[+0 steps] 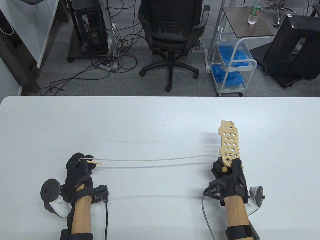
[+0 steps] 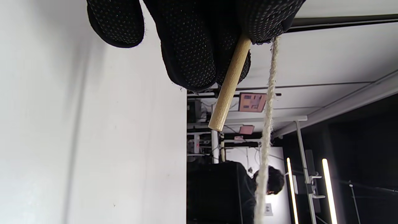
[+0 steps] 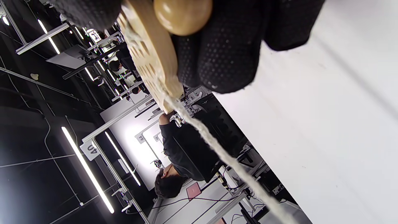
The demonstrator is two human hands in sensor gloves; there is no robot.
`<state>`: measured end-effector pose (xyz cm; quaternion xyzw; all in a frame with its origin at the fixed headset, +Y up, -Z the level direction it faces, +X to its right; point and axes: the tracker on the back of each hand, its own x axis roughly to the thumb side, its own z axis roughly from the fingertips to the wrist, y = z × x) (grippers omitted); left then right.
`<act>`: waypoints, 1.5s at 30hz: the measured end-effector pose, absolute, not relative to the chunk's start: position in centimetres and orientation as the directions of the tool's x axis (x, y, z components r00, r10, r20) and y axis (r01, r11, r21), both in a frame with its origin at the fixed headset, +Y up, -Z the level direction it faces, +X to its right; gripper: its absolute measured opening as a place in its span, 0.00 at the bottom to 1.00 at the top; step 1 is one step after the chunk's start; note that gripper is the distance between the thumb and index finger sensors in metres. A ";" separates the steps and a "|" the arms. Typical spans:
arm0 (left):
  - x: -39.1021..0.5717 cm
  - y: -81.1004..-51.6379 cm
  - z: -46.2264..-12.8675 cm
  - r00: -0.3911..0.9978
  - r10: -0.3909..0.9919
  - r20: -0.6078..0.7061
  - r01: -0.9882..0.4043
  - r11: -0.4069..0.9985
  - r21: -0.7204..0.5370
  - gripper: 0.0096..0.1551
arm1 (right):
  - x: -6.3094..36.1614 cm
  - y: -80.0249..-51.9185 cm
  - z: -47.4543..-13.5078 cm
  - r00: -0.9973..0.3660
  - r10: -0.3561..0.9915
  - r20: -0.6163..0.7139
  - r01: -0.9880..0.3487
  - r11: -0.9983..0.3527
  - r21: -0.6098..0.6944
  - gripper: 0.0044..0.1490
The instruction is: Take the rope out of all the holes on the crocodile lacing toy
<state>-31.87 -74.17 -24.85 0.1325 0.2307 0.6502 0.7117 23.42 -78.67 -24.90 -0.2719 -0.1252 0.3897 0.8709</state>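
Observation:
My right hand (image 1: 228, 172) grips the lower end of the wooden crocodile lacing board (image 1: 229, 141), holding it up with its many holes facing the camera. A wooden bead (image 1: 224, 169) sits at the board's bottom, also seen in the right wrist view (image 3: 182, 14). The pale rope (image 1: 160, 159) runs taut from a low hole in the board leftward to my left hand (image 1: 81, 166). My left hand grips the rope's end and its wooden needle stick (image 1: 94, 162); the stick (image 2: 229, 83) and rope (image 2: 266, 124) hang from the gloved fingers in the left wrist view.
The white table (image 1: 160, 120) spans the view. Beyond its far edge stand a black office chair (image 1: 172, 32), a white cart with blue gloves (image 1: 231, 62) and floor cables (image 1: 117, 55).

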 end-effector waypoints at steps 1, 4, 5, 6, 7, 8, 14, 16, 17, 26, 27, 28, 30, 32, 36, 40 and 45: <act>-31.9 -74.2 -24.8 0.045 0.987 -0.155 -0.863 0.116 0.491 0.26 | 23.5 -78.7 -24.9 0.667 0.745 0.009 -0.606 0.549 -0.575 0.32; -31.9 -74.2 -24.8 0.032 0.988 -0.152 -0.864 0.104 0.492 0.26 | 23.5 -78.7 -24.8 0.673 0.740 0.013 -0.596 0.552 -0.583 0.32; -31.9 -74.2 -24.9 0.028 0.988 -0.152 -0.865 0.100 0.491 0.26 | 23.5 -78.7 -24.8 0.673 0.739 0.013 -0.595 0.553 -0.583 0.32; -31.9 -74.3 -24.8 0.025 0.988 -0.152 -0.865 0.098 0.492 0.26 | 23.5 -78.8 -24.8 0.673 0.739 0.013 -0.595 0.553 -0.583 0.32; -31.9 -74.3 -24.8 0.025 0.988 -0.153 -0.863 0.098 0.496 0.26 | 23.5 -78.8 -24.8 0.673 0.740 0.013 -0.596 0.551 -0.584 0.32; -32.0 -74.3 -24.8 0.025 0.988 -0.153 -0.862 0.099 0.498 0.26 | 23.4 -78.7 -24.8 0.672 0.740 0.012 -0.596 0.551 -0.584 0.32; -32.2 -74.3 -24.6 0.014 0.990 -0.140 -0.847 0.086 0.524 0.26 | 23.4 -78.7 -24.8 0.666 0.746 0.011 -0.602 0.545 -0.584 0.32; -32.1 -74.3 -24.7 0.014 0.991 -0.132 -0.851 0.081 0.519 0.26 | 23.3 -78.7 -24.8 0.664 0.748 0.010 -0.604 0.544 -0.583 0.32; -32.1 -74.3 -24.7 0.014 0.992 -0.126 -0.855 0.078 0.513 0.26 | 23.3 -78.7 -24.8 0.661 0.750 0.010 -0.607 0.542 -0.582 0.32; -30.9 -73.2 -25.2 0.148 0.987 -0.065 -0.868 0.161 0.470 0.24 | 20.8 -78.6 -25.7 0.542 0.837 -0.070 -0.772 0.464 -0.434 0.33; -30.3 -72.9 -25.3 0.196 0.979 -0.049 -0.866 0.197 0.461 0.24 | 20.0 -78.5 -25.8 0.511 0.856 -0.084 -0.806 0.442 -0.394 0.34; -30.0 -72.7 -25.3 0.228 0.973 -0.041 -0.860 0.221 0.459 0.24 | 19.5 -78.4 -25.8 0.483 0.871 -0.093 -0.828 0.420 -0.372 0.34; -29.2 -72.3 -25.4 0.299 0.954 -0.021 -0.848 0.275 0.453 0.24 | 18.7 -78.2 -25.7 0.434 0.896 -0.098 -0.857 0.377 -0.351 0.35; -28.2 -71.8 -25.5 0.366 0.931 0.009 -0.839 0.325 0.437 0.23 | 17.6 -78.1 -25.6 0.367 0.925 -0.098 -0.889 0.318 -0.328 0.35; -25.8 -70.9 -25.5 0.482 0.872 0.086 -0.819 0.414 0.397 0.22 | 15.6 -78.0 -25.4 0.288 0.952 -0.099 -0.935 0.257 -0.245 0.35; -23.1 -69.9 -25.3 0.601 0.778 0.184 -0.779 0.519 0.351 0.20 | 13.9 -78.1 -25.1 0.236 0.966 -0.108 -0.959 0.213 -0.186 0.35; -19.5 -69.3 -24.7 0.683 0.663 0.305 -0.730 0.625 0.277 0.20 | 12.4 -78.3 -24.8 0.186 0.976 -0.116 -0.976 0.170 -0.133 0.34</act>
